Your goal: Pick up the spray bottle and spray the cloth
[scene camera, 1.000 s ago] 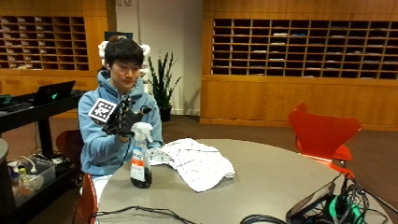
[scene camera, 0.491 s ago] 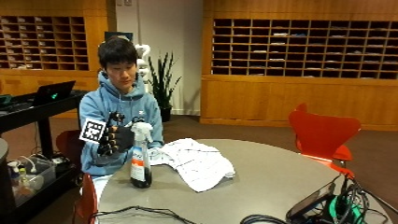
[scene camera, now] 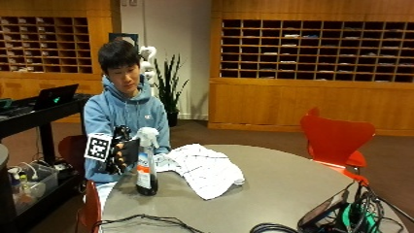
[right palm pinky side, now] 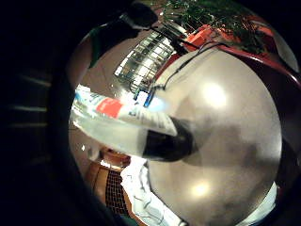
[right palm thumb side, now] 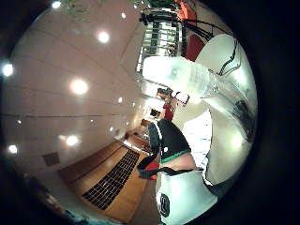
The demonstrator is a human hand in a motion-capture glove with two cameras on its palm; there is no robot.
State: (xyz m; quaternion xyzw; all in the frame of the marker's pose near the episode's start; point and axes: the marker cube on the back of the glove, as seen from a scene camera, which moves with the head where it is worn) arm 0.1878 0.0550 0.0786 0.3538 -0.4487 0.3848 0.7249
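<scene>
A clear spray bottle [scene camera: 146, 167] with a white spray head, a red-and-white label and dark liquid at its base stands upright on the round grey table [scene camera: 278, 184], near the seated person. My gloved right hand [scene camera: 123, 154] is level with the bottle's neck, right beside it on the person's side, fingers reaching toward it without wrapping it. Both palm views show the bottle [right palm pinky side: 136, 129] [right palm thumb side: 187, 77] close in front of the palm. The white cloth [scene camera: 204, 167] [right palm pinky side: 141, 193] lies crumpled on the table just beyond the bottle.
Black cables [scene camera: 146, 222] and devices [scene camera: 330, 208] lie along the table's near edge. A red chair [scene camera: 336, 141] stands at the far side. A black cart with a laptop [scene camera: 48, 99] is beside the person.
My gloved hand has come down from chest height to the bottle's neck. The bottle and cloth have stayed in place.
</scene>
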